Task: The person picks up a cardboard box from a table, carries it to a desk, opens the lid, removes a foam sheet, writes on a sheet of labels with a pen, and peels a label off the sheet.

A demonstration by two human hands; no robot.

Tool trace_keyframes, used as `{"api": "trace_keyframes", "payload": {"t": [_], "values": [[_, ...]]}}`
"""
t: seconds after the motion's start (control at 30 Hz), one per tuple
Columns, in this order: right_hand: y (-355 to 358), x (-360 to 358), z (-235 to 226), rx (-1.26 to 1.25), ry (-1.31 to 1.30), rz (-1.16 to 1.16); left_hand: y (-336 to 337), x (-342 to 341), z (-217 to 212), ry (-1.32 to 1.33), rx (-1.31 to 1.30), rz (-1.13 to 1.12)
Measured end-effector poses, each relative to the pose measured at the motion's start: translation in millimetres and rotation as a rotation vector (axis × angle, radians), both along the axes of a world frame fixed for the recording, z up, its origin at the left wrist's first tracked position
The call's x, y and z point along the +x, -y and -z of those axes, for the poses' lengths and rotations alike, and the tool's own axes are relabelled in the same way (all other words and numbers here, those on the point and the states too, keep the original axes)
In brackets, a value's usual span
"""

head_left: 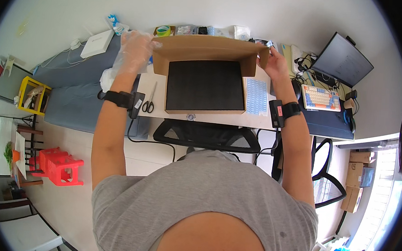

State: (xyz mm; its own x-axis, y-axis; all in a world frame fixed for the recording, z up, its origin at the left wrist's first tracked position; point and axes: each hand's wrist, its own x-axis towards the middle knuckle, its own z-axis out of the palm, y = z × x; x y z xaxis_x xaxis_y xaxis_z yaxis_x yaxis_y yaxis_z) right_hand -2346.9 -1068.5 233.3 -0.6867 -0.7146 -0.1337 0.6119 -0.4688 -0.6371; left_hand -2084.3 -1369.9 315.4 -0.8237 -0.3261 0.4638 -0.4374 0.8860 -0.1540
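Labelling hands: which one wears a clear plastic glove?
The left hand, at the cardboard box's left flap. The right hand, at the right flap, is bare.

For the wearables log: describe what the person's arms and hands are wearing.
The left hand is covered by a loose, clear plastic glove; the right hand is bare. Each wrist carries a black band with a small black box bearing a red-and-white label. Forearms are unsleeved; the grey shirt is short-sleeved.

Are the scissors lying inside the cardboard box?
No. The scissors lie on the white tabletop just left of the cardboard box, which holds only a black insert.
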Motion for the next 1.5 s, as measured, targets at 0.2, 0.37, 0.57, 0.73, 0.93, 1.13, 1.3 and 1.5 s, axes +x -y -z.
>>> {"api": "trace_keyframes", "payload": {"t": [0.2,0.37,0.57,0.73,0.93,1.13,1.3,1.5], "values": [[-1.0,-6.4,-14.1,-0.003,0.044,0.066,8.5,-5.0,-17.7,0.038,0.229,0.042],[-9.5,-8.4,-24.2,0.013,0.095,0.376,24.2,-16.5,-11.5,-0.086,0.389,0.066],[-8.9,7.5,-22.2,0.019,0.097,0.481,47.2,-38.8,5.3,-0.141,0.395,-0.001],[0.7,24.0,-16.7,-0.004,0.064,0.419,70.7,-57.5,17.2,-0.112,0.378,0.027],[12.3,43.2,-2.0,0.042,0.04,0.278,84.0,-66.9,16.2,0.0,0.385,0.125],[30.5,76.2,2.5,0.143,0.157,0.185,97.4,-79.9,19.9,0.037,0.405,0.201],[42.8,94.4,9.1,0.092,0.244,0.056,99.2,-81.9,26.9,0.009,0.396,0.185],[55.3,104.8,27.9,0.071,0.332,0.08,85.8,-80.6,9.6,0.104,0.422,0.089]]}}
